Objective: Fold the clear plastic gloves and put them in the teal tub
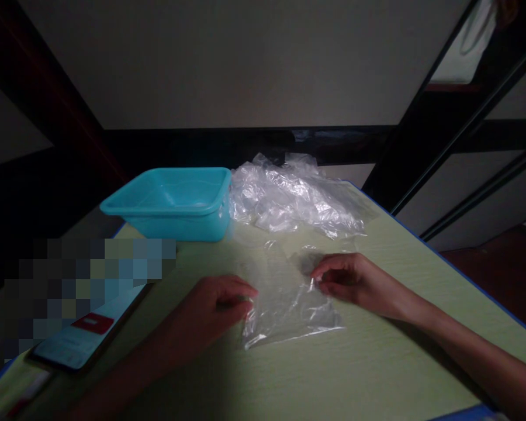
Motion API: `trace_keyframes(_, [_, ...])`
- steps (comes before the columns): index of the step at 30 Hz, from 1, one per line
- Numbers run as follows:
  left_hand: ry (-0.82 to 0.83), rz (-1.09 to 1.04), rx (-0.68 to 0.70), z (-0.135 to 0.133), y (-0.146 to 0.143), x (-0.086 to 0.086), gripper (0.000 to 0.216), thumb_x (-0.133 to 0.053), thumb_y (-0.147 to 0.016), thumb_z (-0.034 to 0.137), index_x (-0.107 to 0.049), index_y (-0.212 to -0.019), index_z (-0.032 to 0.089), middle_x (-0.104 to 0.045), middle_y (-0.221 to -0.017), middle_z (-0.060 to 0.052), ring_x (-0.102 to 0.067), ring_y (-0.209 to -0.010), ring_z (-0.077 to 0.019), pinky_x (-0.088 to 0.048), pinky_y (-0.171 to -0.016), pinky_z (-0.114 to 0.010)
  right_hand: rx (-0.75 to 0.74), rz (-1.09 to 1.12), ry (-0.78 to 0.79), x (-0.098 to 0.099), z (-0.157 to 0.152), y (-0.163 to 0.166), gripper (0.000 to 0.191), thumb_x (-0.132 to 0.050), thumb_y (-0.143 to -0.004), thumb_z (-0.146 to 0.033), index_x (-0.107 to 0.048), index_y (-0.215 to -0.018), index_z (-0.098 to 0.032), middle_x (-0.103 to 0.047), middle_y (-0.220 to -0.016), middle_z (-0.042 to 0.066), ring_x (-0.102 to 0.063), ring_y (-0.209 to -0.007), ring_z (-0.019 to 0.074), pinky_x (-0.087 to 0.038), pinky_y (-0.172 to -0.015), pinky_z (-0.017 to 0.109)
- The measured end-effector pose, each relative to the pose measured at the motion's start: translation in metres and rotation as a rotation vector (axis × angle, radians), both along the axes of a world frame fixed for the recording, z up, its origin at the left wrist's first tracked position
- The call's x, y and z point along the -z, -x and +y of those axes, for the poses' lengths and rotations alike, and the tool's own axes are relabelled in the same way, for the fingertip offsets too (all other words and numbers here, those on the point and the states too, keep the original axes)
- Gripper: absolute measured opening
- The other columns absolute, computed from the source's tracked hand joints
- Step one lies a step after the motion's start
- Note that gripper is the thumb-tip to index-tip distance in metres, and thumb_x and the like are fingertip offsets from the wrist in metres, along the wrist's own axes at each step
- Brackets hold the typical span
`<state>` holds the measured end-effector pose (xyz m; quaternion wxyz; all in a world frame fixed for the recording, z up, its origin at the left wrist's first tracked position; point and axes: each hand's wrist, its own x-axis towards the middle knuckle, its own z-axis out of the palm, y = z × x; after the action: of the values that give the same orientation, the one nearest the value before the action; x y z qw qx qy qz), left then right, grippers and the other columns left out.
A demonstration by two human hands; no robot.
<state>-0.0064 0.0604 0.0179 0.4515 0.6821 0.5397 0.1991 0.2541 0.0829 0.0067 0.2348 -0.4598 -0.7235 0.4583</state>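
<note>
A clear plastic bag point(284, 298) lies spread over the table between my hands, its lower edge toward me. At its left side, my left hand point(219, 301) pinches the film between thumb and fingers. My right hand point(346, 278) grips the bag's right side, fingertips closed on the plastic. Behind it, a crumpled heap of clear plastic bags point(293, 196) rests at the table's far end.
A turquoise plastic tub point(179, 225) stands at the back left beside the heap. On the left lies a phone point(79, 342) with a lit screen, partly pixelated. The pale green table point(298, 374) has a blue edge; a wall rises behind it.
</note>
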Motion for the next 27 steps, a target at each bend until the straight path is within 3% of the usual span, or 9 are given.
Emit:
trace_keyframes(10, [0.064, -0.062, -0.061, 0.0013, -0.0005, -0.0003, 0.036, -0.056, -0.066, 0.033, -0.068, -0.092, 0.011, -0.062, -0.112, -0.009, -0.066, -0.066, -0.0170, -0.052, -0.063, -0.027, 0.019, -0.024, -0.021, -0.0034, -0.0015, 0.0009, 0.016, -0.060, -0.075, -0.026, -0.060, -0.087, -0.016, -0.056, -0.077, 0.003, -0.048, -0.054, 0.0095, -0.037, -0.045, 0.022])
trace_keyframes(17, [0.057, -0.052, -0.062, -0.0002, 0.0013, -0.0005, 0.037, -0.058, -0.067, 0.029, -0.064, -0.101, 0.015, -0.061, -0.116, -0.008, -0.066, -0.071, -0.0166, -0.052, -0.065, -0.026, 0.005, -0.076, -0.026, -0.0068, -0.0031, 0.0020, 0.021, -0.054, -0.078, -0.021, -0.055, -0.098, -0.015, -0.053, -0.068, 0.000, -0.047, -0.052, 0.0096, -0.035, -0.044, 0.022])
trace_keyframes(27, [0.078, -0.045, -0.085, -0.0009, 0.0003, -0.0021, 0.048, -0.056, -0.068, 0.032, -0.056, -0.112, 0.012, -0.067, -0.096, -0.007, -0.066, -0.068, -0.0180, -0.051, -0.063, -0.027, 0.004, -0.032, -0.038, -0.0063, -0.0032, 0.0004, 0.035, -0.052, -0.081, -0.020, -0.049, -0.115, -0.013, -0.055, -0.082, 0.003, -0.049, -0.053, 0.0084, -0.038, -0.043, 0.021])
